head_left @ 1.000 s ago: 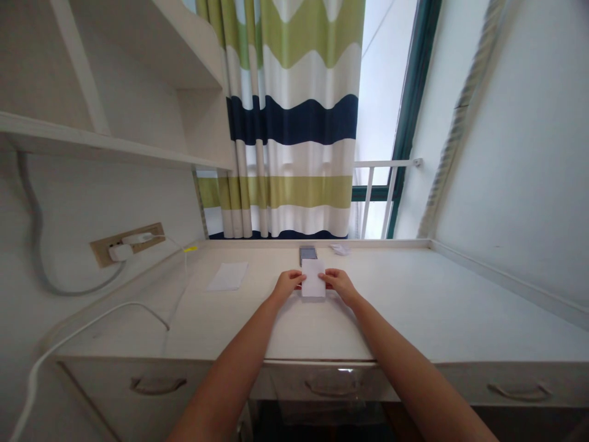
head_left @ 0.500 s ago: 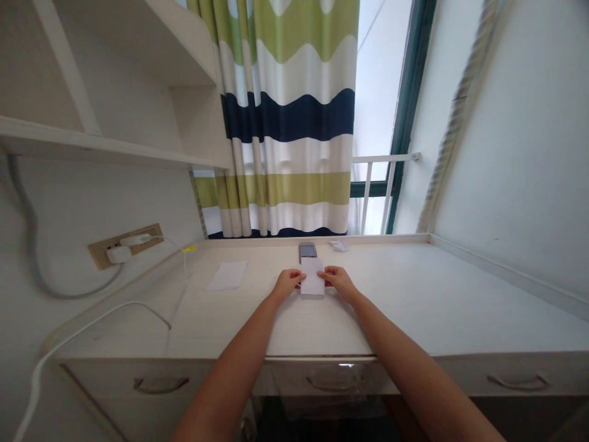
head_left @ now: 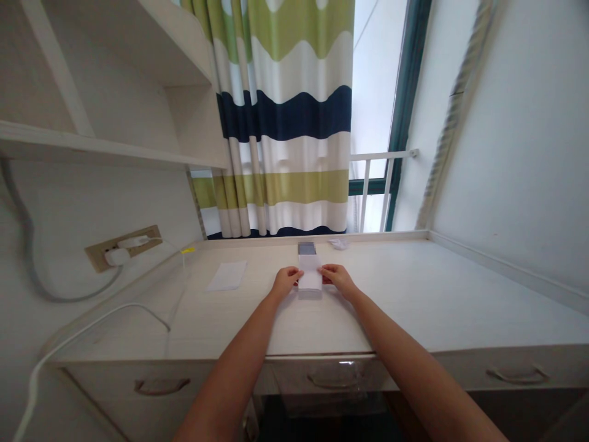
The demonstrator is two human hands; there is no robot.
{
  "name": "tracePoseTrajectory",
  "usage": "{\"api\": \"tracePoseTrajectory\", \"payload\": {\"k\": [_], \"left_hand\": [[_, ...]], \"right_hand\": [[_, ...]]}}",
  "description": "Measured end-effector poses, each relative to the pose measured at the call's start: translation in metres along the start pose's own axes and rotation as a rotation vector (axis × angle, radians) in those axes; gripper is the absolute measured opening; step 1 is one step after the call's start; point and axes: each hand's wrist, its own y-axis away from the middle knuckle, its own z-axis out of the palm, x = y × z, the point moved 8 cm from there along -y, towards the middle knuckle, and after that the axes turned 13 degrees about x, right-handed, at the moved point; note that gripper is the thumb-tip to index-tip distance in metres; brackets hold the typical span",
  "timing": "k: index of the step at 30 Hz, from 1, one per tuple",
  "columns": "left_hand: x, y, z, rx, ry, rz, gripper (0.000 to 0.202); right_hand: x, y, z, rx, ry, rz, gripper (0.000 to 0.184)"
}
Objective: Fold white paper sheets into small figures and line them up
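Near middle of desk (head_left: pixel 460 294), white slip (head_left: pixel 310 274) held between two hands. Left edge pinched by left hand (head_left: pixel 286 282), thumb laid on near face, fingers partly hidden. Right edge pinched likewise by right hand (head_left: pixel 339 280). Small grey object (head_left: pixel 307 248) seen just beyond slip, towards back of desk; crumpled white scrap (head_left: pixel 339 244) seen to its right. White sheet (head_left: pixel 227 275) laid flat, well left of left hand. Contact between slip and desk cannot be told.

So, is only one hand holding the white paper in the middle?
No, the left hand and the right hand hold the white paper by its opposite edges.
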Motion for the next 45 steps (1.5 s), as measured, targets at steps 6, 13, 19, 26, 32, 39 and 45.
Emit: {"api": "tracePoseTrajectory", "payload": {"k": [6,13,19,26,32,39,45], "left_hand": [[0.002,0.000,-0.004,0.032,0.007,0.021,0.024],[0.006,0.001,-0.006,0.046,0.009,0.046,0.026],[0.006,-0.001,-0.006,0.051,0.008,0.072,0.026],[0.010,-0.002,-0.009,0.080,0.009,0.083,0.024],[0.010,-0.001,-0.008,0.073,0.012,0.083,0.023],[0.014,-0.001,-0.013,0.124,0.009,0.103,0.026],[0.016,-0.002,-0.015,0.135,0.022,0.132,0.026]], "right_hand": [[0.000,0.000,0.000,0.008,0.038,-0.011,0.022],[0.003,0.000,0.002,-0.021,0.046,-0.002,0.023],[0.002,-0.002,0.002,-0.024,0.104,-0.062,0.022],[0.002,0.001,0.005,-0.071,0.123,-0.059,0.026],[0.004,-0.001,0.005,-0.064,0.137,-0.080,0.027],[0.009,0.000,0.009,-0.129,0.151,-0.066,0.027],[0.008,0.002,0.011,-0.141,0.143,-0.061,0.028]]}}
